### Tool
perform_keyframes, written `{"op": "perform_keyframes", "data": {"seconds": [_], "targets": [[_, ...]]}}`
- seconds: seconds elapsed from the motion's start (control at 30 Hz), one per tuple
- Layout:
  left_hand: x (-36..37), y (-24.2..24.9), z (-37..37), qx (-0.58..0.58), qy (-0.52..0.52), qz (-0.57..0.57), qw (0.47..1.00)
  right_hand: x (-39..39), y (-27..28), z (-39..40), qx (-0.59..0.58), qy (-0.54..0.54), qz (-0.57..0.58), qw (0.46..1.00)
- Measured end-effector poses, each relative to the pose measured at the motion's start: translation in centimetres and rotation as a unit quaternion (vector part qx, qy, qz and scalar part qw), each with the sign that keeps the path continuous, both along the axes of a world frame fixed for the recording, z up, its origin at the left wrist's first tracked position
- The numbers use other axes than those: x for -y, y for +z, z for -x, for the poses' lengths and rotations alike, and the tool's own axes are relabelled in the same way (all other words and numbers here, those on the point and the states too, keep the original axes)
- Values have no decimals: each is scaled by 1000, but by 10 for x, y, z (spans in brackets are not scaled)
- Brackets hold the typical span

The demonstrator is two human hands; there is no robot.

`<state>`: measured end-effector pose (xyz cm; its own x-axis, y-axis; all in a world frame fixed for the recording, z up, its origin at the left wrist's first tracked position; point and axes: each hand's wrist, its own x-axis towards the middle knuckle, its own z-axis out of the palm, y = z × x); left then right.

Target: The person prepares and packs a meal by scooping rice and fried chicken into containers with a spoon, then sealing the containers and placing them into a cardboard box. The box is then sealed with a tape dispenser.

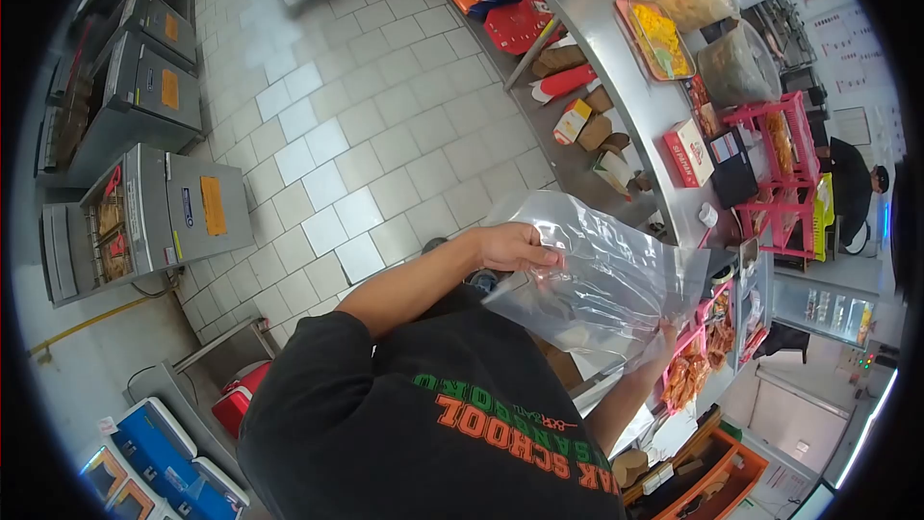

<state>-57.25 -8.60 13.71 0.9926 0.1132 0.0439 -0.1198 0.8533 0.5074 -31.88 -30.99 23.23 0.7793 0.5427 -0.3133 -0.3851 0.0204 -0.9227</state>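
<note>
A large clear plastic bag [606,274] is stretched between my two hands, wrinkled and shiny, with nothing visible inside. My left hand [521,247] is closed on the bag's left part, thumb pressed over the film. Lower on the right, my right hand [664,335] grips the opposite side, its fingers partly seen through the plastic. Past the bag is the steel counter [640,101]. Pink baskets of reddish food [686,376] sit just beyond my right hand.
On the counter are a tray of yellow food [658,37], a red-and-white box [688,153] and a pink rack [775,173]. Packaging fills the shelf underneath. Steel fryers [173,207] stand left across the tiled floor [385,116]. Another person [849,183] is far right.
</note>
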Motion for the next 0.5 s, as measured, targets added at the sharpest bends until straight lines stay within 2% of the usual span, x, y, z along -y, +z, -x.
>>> {"op": "perform_keyframes", "data": {"seconds": [0.03, 0.1, 0.13, 0.17, 0.2, 0.23, 0.27, 0.3, 0.37, 0.43, 0.47, 0.5], "targets": [[-6, 7, 4, 3, 2, -6, 1000, -7, 4, 2, 21, 37, -13, 999], [-16, 15, 12, -11, 58, -250, 966, -16, 12, 13, 49, 22, 13, 998], [-13, 14, 12, -67, 74, -227, 969, -20, 15, 22, 131, 16, 78, 988], [-10, 15, 12, -69, 74, -234, 967, -22, 15, 28, 210, 9, 143, 967], [-8, 18, 9, -148, 97, -256, 950, -19, 8, 26, 244, 16, 184, 952], [-5, 19, 7, -225, 122, -275, 927, -14, 0, 22, 242, 16, 177, 954], [-1, 19, 6, -267, 144, -317, 899, -8, -10, 16, 310, 46, 261, 913], [1, 18, 3, -269, 148, -323, 895, -2, -23, 13, 375, 76, 341, 859], [3, 17, -1, -317, 109, -270, 903, 1, -47, 13, 377, 42, 330, 864], [13, 13, -4, -315, 93, -272, 904, -2, -44, 33, 524, -3, 372, 766], [24, -5, -10, -261, 128, -237, 927, -4, -42, 41, 519, -6, 373, 769], [27, -17, -15, -204, 161, -202, 944, -12, -40, 49, 465, 9, 346, 815]]}}
